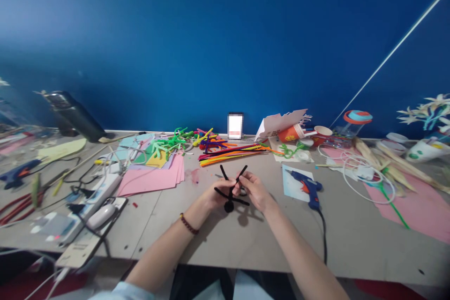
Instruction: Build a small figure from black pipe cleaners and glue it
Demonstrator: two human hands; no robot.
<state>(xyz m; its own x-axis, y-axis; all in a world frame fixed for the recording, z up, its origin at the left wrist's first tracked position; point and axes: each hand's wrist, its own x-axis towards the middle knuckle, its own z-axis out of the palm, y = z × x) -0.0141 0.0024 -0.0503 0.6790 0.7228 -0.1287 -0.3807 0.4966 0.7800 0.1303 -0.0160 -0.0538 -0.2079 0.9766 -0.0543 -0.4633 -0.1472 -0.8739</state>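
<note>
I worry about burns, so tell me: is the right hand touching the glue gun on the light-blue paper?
Apart. The head view shows bare tabletop plainly between the right hand and the glue gun.

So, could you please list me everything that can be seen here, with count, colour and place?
Stick-limbed figure: 1, black, between the hands
Long craft stems: several, mixed, behind the hands
Short craft stems: many, mostly green, left of those
Glue guns: 2, blue, right and far left
Paper sheets: several, mostly pink, both sides
Small screen: 1, white, by the wall
Flask: 1, dark, back left
Power strip: 1, white, left
Paper cups: several, orange-red, back right
Flowers: several, whitish, far right
Table: 1, grey, below
Wall: 1, blue, behind
Blurred small items: uncountable
Bracelet: 1, reddish-brown, left wrist
Left hand: 1, bare, on the figure
Right hand: 1, bare, on the figure
</note>
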